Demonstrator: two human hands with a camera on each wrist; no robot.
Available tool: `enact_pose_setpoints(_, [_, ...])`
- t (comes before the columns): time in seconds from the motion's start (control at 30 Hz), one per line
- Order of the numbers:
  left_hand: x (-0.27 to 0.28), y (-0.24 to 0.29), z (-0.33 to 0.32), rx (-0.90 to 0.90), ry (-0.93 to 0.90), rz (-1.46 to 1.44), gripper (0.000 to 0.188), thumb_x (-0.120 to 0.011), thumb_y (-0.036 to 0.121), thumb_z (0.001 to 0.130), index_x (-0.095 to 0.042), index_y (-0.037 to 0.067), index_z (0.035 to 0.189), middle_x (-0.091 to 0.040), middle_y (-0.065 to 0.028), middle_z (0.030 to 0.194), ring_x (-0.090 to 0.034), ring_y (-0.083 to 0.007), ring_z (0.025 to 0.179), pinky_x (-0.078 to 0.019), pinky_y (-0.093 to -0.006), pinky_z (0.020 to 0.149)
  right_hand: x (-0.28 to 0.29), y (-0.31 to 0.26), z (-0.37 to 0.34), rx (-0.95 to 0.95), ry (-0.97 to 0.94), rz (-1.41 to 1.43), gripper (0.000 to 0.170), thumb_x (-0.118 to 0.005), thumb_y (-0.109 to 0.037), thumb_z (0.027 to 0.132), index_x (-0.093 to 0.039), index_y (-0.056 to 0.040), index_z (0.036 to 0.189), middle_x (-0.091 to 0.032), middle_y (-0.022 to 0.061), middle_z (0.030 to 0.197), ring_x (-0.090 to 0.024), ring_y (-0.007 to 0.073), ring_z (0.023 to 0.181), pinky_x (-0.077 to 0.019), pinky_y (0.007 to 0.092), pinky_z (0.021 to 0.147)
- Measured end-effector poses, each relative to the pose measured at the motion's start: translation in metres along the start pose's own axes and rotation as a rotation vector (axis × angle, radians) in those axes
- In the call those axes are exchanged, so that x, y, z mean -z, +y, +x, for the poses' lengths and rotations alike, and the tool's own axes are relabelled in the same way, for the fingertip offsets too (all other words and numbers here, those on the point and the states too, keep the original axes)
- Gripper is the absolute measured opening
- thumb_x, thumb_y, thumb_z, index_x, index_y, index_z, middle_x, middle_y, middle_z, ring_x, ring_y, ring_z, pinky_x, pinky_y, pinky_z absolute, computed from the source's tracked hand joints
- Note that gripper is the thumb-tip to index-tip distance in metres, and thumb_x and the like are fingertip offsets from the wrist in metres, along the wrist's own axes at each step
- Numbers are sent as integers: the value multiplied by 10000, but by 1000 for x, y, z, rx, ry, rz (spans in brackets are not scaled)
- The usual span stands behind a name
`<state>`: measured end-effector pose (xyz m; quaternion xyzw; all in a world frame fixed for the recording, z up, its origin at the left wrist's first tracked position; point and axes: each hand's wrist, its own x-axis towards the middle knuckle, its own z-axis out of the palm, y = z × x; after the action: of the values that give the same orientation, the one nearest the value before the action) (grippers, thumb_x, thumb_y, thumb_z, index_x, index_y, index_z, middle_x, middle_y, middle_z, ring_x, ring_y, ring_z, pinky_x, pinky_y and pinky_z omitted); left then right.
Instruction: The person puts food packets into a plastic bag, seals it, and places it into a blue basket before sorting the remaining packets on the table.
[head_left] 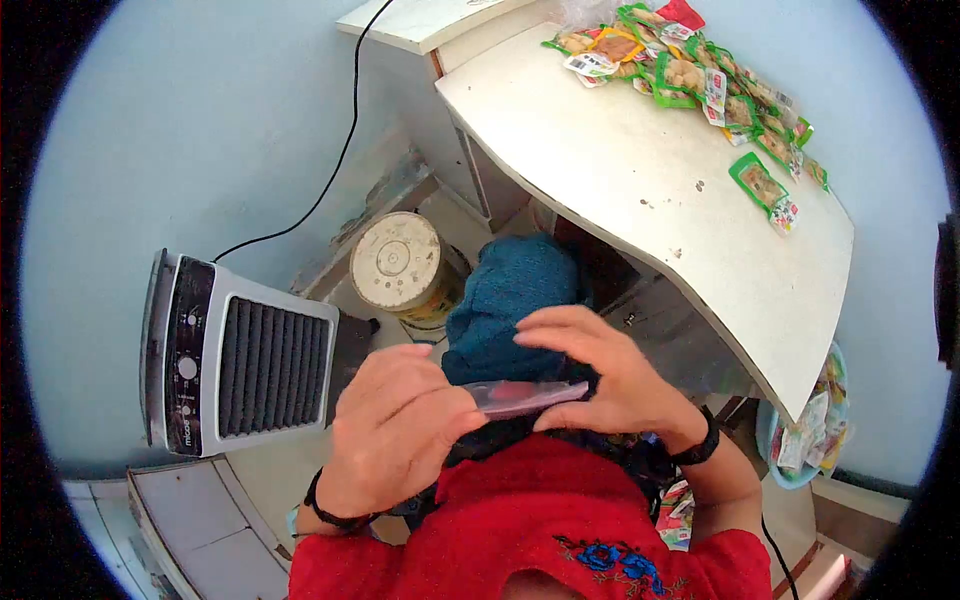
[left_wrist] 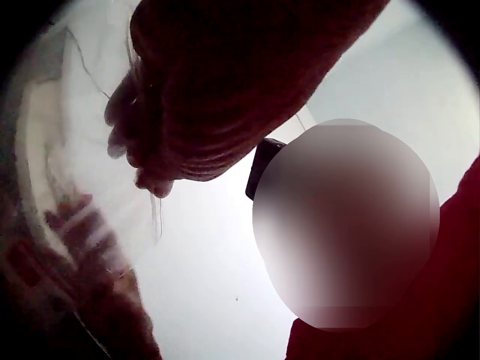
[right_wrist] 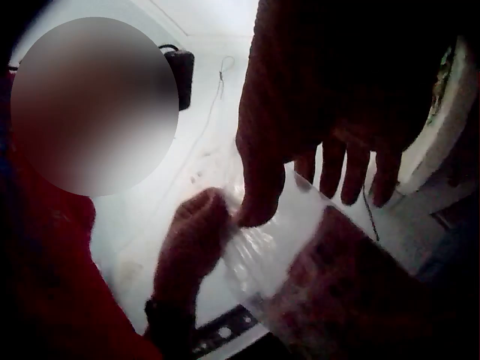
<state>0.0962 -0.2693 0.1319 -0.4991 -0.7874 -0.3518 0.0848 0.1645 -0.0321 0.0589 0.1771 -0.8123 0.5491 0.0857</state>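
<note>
Bag: a clear, thin plastic bag with a pinkish-red patch [head_left: 515, 397] is held up between the hands, in front of the red top with blue embroidered flowers [head_left: 540, 510]

Left hand [head_left: 400, 430]: fingers are curled, and one end of the bag is pinched

Right hand [head_left: 620, 375]: thumb and fingers are spread wide around the other end; the film is touched by the thumb, but how firmly it is held cannot be told

Progress: the bag is lifted and stretched out; whether its mouth is opened or sealed cannot be told, nor can its contents be made out

Packets: a pile of small green-edged food packets [head_left: 690, 75] is left loose on the white wooden tabletop [head_left: 600, 160], with one single green-edged packet [head_left: 762, 190] set apart; more are held in a pale blue plastic basin [head_left: 763, 440] below its edge

Writing: "micoe" can be read on the black-and-silver air cooler [head_left: 275, 365]; labels are carried by the packets, but their print is too small to be read
</note>
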Motion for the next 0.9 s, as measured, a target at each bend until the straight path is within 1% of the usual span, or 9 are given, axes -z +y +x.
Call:
enact_pose_setpoints(0.23, [0, -20, 10, 72, -59, -15, 139, -768, 98, 747, -665, 39, 819, -612, -89, 756, -612, -290, 714, -520, -393, 697, -35, 42, -28, -33, -106, 137, 282, -694, 23, 822, -718, -85, 1081, -697, 106, 1101, -641, 307, 1054, -495, 399, 930])
enact_pose_setpoints(0.4, [-23, -57, 17, 285, -223, -248, 103, -707, 102, 819, -670, 6, 822, -611, -122, 721, -613, -295, 669, -469, -342, 586, -38, 44, -35, 57, -135, 47, 439, -656, 101, 723, -717, -97, 1110, -694, 79, 1154, -628, 304, 1092, -489, 398, 948])
enact_pose_setpoints(0.43, [-35, -72, 14, 294, -245, -343, 145, -686, 122, 862, -668, -19, 829, -614, -80, 695, -606, -208, 635, -458, -305, 582, -38, 43, -36, 68, -136, 56, 455, -653, 104, 708, -715, -96, 1112, -692, 78, 1158, -626, 307, 1094, -489, 399, 951])
enact_pose_setpoints(0.57, [-79, -113, -12, 656, -552, -817, 165, -688, 154, 896, -675, -5, 855, -577, 41, 691, -522, -43, 674, -441, -247, 589, -38, 45, -44, 66, -123, 39, 478, -643, 121, 686, -713, -93, 1107, -687, 88, 1158, -625, 312, 1077, -494, 391, 941])
enact_pose_setpoints(0.67, [-92, -116, -28, 785, -724, -864, 124, -702, 139, 891, -673, 25, 931, -650, 25, 797, -565, -47, 742, -482, -242, 669, -42, 59, -55, 44, -100, 68, 394, -682, 84, 712, -687, -68, 1075, -680, 107, 1110, -625, 311, 1052, -501, 383, 922])
enact_pose_setpoints(0.73, [-91, -107, -30, 726, -682, -801, 114, -691, 121, 884, -642, 28, 929, -601, 17, 701, -536, -51, 666, -451, -236, 605, -43, 56, -54, -35, 21, 23, 387, -715, 36, 719, -617, -45, 1085, -629, 125, 1092, -596, 334, 1041, -506, 410, 873])
enact_pose_setpoints(0.77, [-93, -105, -33, 681, -651, -748, 111, -693, 118, 880, -639, 28, 917, -605, 11, 705, -539, -54, 665, -453, -238, 604, -44, 53, -55, -90, 96, -14, 398, -731, 12, 723, -582, -33, 1090, -603, 134, 1084, -582, 345, 1036, -508, 424, 849])
enact_pose_setpoints(0.8, [-96, -105, -34, 617, -634, -701, 109, -695, 115, 876, -636, 28, 905, -609, 5, 709, -541, -56, 664, -455, -239, 604, -49, 63, -58, -148, 126, 81, 598, -813, -42, 675, -489, -16, 1176, -527, 164, 1162, -539, 350, 1094, -499, 416, 907])
enact_pose_setpoints(0.9, [-96, -110, -36, 682, -651, -670, 112, -700, 98, 860, -624, 21, 890, -615, -7, 744, -553, -61, 670, -462, -234, 616, -42, 63, -55, -25, 45, -72, 882, -843, -40, 609, -387, -33, 1364, -372, 227, 1447, -391, 414, 1351, -412, 449, 1077])
